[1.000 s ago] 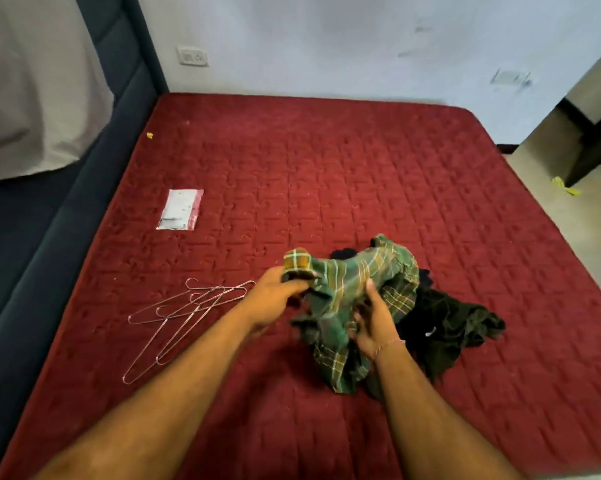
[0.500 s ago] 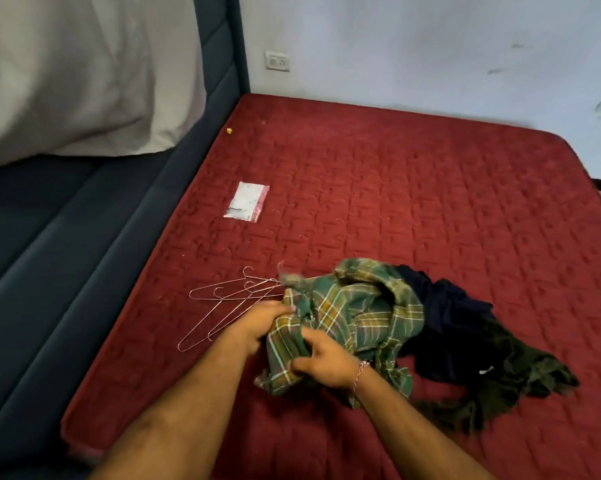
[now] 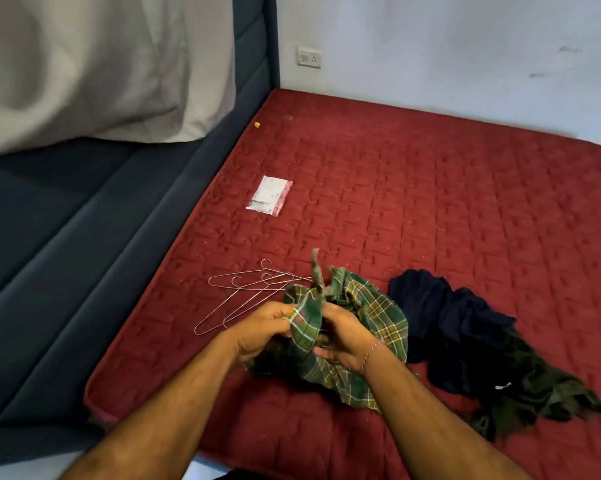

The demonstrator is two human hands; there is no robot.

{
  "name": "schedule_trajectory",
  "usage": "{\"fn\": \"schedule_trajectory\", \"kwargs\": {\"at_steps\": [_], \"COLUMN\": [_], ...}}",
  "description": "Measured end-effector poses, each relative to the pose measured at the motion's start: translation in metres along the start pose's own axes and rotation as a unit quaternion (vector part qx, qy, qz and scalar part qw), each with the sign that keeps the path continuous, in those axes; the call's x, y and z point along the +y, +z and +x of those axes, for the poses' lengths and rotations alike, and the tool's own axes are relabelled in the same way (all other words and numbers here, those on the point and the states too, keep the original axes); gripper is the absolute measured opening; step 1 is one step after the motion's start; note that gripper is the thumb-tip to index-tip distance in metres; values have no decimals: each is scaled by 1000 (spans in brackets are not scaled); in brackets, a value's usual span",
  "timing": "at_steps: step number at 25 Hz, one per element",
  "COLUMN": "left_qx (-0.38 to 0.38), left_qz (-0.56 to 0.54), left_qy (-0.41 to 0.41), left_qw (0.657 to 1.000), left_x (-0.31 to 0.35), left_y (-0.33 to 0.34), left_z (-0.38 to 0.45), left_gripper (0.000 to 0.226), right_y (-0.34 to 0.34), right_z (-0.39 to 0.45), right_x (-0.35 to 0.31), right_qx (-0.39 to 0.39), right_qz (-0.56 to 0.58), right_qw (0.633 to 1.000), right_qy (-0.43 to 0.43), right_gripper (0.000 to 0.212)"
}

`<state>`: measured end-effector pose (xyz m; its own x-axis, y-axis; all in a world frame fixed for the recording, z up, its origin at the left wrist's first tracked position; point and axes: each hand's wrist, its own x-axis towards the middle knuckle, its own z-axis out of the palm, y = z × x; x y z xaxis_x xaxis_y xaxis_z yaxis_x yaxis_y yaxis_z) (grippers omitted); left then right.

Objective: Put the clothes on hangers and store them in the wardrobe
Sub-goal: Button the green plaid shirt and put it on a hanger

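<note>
No text can be read — the print on the small packet (image 3: 269, 195) is too blurred.

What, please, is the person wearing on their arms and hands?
Both forearms are bare, with no sleeves in view and no gloves on the hands. The right wrist carries a thin bracelet that looks like a fine chain or thread; the left wrist shows nothing worn.

You see thin shiny metal wire hangers (image 3: 254, 292) on the red quilted cloth mattress (image 3: 430, 209), a soft matt green plaid woven shirt (image 3: 372, 317), and a glossy clear plastic packet (image 3: 269, 195).
</note>
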<state>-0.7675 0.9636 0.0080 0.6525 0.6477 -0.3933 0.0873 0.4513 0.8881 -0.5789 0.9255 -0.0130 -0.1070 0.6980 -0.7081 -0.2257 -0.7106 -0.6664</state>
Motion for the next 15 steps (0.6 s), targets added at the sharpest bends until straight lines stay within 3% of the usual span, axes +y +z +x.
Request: {"fn": "schedule_trajectory", "kwargs": {"at_steps": [1, 3, 5, 7, 9, 11, 12, 13, 14, 15], "left_qx": [8, 70, 153, 237, 304, 303, 265, 209, 154, 123], "left_qz": [-66, -168, -133, 19, 209, 298, 301, 301, 306, 308], "left_qy": [-15, -70, -124, -137, -101, -74, -60, -56, -58, -51], "left_qw": [998, 981, 971, 961, 924, 902, 914, 929, 938, 942], "left_x": [-1, -8, -21, -26, -27, -26, -24, -19, -18, -16], "left_y": [0, -9, -21, -17, 2, 12, 10, 7, 3, 1], "left_z": [-8, -16, -17, -13, -9, -3, -1, -1, 0, 0], "left_gripper": [14, 35, 55, 54, 51, 61, 75, 84, 84, 71], "right_y": [11, 30, 46, 59, 67, 73, 75, 74, 75, 68], "right_z": [3, 5, 6, 5, -2, -4, -8, -3, -6, -3], "right_x": [1, 10, 26, 39, 41, 41, 38, 40, 41, 42], "right_qx": [-24, -27, -18, 28, 94, 113, 111, 95, 65, 39], "right_qz": [10, -50, -267, -508, -640, -741, -754, -719, -647, -613], "right_qw": [999, 992, 945, 837, 739, 632, 614, 647, 718, 744], "right_qy": [-23, -111, -190, -201, -187, -198, -206, -235, -247, -262], "right_gripper": [16, 15, 28, 32, 25, 23, 26, 29, 31, 31]}}
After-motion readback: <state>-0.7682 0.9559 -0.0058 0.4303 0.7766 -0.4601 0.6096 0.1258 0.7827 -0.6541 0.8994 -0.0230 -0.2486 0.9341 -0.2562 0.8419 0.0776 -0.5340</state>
